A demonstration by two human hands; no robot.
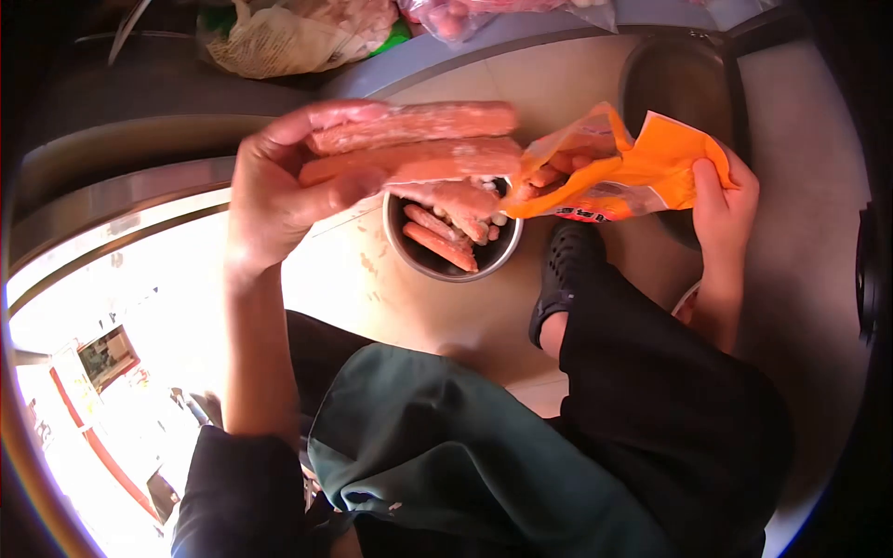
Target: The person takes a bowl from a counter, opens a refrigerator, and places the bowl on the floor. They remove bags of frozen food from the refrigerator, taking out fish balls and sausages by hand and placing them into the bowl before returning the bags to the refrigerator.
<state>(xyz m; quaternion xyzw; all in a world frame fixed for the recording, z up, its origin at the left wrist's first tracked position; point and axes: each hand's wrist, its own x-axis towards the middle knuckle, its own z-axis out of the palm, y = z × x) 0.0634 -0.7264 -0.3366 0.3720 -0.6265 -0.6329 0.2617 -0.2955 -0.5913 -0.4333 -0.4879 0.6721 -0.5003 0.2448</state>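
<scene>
My left hand [265, 191] is closed around several long pinkish-orange sausages [437, 158], whitened with what looks like frost. They point toward the mouth of an orange plastic bag [656, 167] with a clear window. My right hand [727, 200] pinches the bag's far end between thumb and fingers. More reddish pieces show inside the bag near its opening. Below the held sausages, a round metal bowl [394, 240] stands on the floor. It contains more sausages [439, 246] and small pale lumps; the held sausages hide part of the bowl.
A dark oblong basin [688, 84] lies at upper right. Along the raised edge at the top are a white-and-green bag [307, 42] and clear bags of pink items [474, 14]. My dark clog [569, 265] stands right of the bowl on the tiled floor [372, 298].
</scene>
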